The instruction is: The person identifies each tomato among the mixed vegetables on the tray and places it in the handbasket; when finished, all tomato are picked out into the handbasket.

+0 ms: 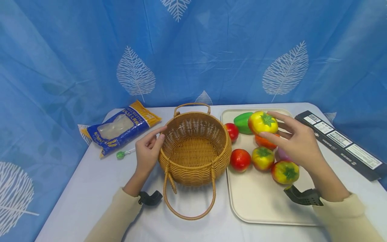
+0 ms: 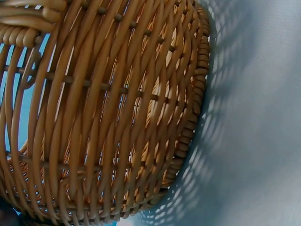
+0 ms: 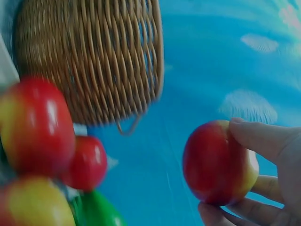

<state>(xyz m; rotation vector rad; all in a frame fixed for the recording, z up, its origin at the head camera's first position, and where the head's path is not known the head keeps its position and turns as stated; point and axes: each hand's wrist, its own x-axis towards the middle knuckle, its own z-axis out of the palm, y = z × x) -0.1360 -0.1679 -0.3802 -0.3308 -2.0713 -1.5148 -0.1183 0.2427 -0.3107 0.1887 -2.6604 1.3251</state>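
In the head view a round wicker basket (image 1: 195,176) stands mid-table, its near handle folded down and its far handle up. My left hand (image 1: 147,153) holds the basket's left rim with thumb and index finger; the left wrist view is filled by the woven side (image 2: 117,103). My right hand (image 1: 299,139) holds up a yellow-and-red toy fruit with a green leafy top (image 1: 263,122), thumb and fingers at its sides, above a cream tray (image 1: 272,205). The right wrist view shows the held toy fruit's red underside (image 3: 214,165). Two similar fruits (image 1: 263,158) (image 1: 285,172) lie on the tray.
Also at the tray are red tomatoes (image 1: 240,160) (image 1: 231,131), a green vegetable (image 1: 243,122), an orange item (image 1: 267,142) and a partly hidden purple one (image 1: 283,154). A blue pasta bag (image 1: 118,129) and green-tipped stick (image 1: 121,155) lie left; a black box (image 1: 341,144) lies right.
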